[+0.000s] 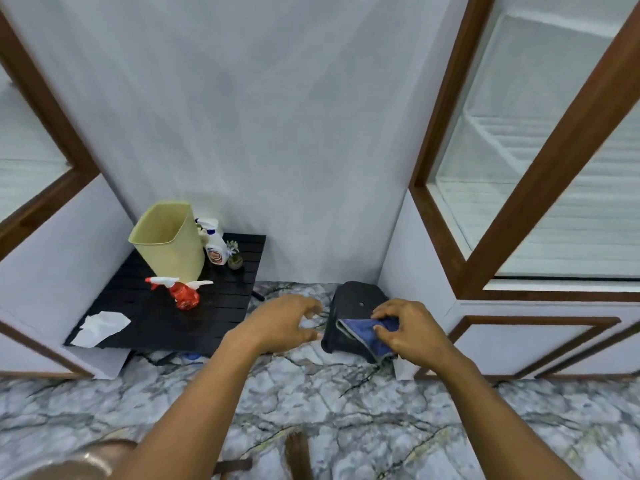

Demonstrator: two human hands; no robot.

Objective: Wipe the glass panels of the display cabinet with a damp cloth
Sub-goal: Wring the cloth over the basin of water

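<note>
Your right hand (412, 329) pinches a folded blue cloth (372, 336) above a dark bag (356, 299) on the marble floor. Your left hand (284, 322) hovers beside it, fingers spread, empty. The display cabinet (540, 174) stands right. The white spray bottle's (215, 244) label is unreadable.

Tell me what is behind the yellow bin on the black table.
Behind the yellow bin stands a white spray bottle, its left side hidden by the bin, with a small potted plant beside it. Anything directly behind the bin's body is covered.
</note>
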